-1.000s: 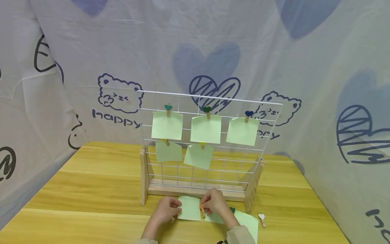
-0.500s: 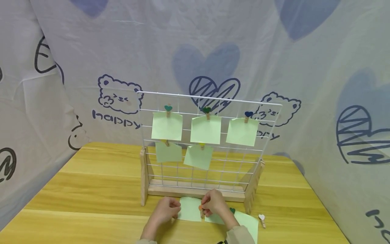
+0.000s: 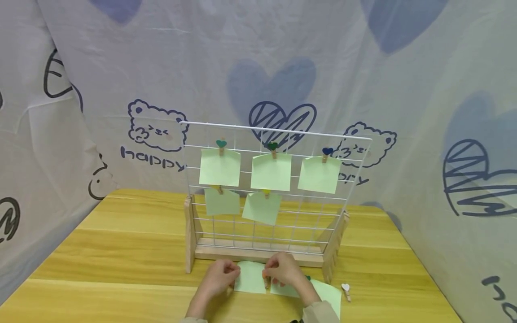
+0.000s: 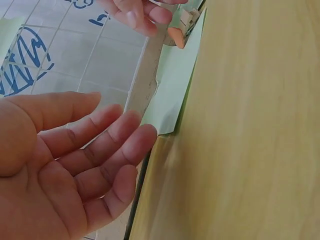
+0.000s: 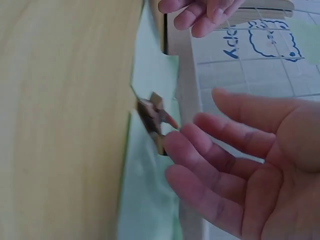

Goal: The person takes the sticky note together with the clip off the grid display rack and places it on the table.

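A pale green paper note (image 3: 249,278) lies on the table before the rack. My left hand (image 3: 219,277) is at its left edge; in the left wrist view this hand's fingers are relaxed and apart from the thumb, with fingertips right at the paper. At the note's right edge is a small wooden clothespin (image 5: 152,117) with an orange heart (image 4: 176,37). My right hand (image 3: 284,270) has its fingertips beside that clothespin, thumb spread away from the fingers, in the right wrist view. More green notes (image 3: 329,294) lie partly under the right forearm.
Behind the hands stands a white wire grid in a wooden base (image 3: 226,254). Several green notes (image 3: 220,167) hang on it from heart clothespins. A white-heart clothespin (image 3: 346,290) lies at right on the table, and a green heart (image 3: 308,277) shows by the right forearm.
The orange-heart clothespin has shifted slightly left and turned at the note's right edge. My right fingers have loosened around it. The left hand stays nearly in place.
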`<state>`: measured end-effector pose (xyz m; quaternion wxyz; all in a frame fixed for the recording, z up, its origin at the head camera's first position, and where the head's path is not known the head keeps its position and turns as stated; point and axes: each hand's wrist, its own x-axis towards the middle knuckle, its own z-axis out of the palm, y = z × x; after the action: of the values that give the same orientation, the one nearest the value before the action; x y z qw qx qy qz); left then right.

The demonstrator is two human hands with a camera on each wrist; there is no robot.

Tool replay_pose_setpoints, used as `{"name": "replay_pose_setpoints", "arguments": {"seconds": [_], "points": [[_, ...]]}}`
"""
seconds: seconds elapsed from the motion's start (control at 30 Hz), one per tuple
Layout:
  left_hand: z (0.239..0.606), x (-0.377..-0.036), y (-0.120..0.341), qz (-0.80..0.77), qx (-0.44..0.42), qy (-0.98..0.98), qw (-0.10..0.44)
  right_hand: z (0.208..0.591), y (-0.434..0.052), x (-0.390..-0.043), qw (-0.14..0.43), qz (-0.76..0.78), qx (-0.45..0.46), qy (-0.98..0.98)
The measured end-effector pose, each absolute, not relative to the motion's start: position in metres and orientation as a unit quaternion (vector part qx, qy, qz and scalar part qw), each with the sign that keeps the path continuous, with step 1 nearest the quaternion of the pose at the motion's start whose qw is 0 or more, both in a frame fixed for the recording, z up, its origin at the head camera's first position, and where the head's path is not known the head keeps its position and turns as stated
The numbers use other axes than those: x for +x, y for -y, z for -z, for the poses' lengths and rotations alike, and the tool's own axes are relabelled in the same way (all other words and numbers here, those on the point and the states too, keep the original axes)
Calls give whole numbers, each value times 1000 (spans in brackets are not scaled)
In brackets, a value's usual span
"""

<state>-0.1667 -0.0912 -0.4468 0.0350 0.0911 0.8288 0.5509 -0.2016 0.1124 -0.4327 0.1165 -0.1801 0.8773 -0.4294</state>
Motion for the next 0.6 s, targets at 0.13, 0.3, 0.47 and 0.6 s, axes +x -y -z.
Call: {"name": "replay_pose_setpoints", "arguments": {"seconds": [0.13,0.3,0.47,0.6], "points": [[445,-169,90,-554,95,-826,29,424,-115,-202,126,424,-210,-872],[441,-171,90,-566,106,-817,6,413,-120,-205,113,419,-243,-868],[433,-171,89,-571,107,-814,-10,401,-123,-205,105,421,-252,-865],[427,-172,87,-574,108,-812,-9,393,-124,-205,102,422,-244,-867]]}}
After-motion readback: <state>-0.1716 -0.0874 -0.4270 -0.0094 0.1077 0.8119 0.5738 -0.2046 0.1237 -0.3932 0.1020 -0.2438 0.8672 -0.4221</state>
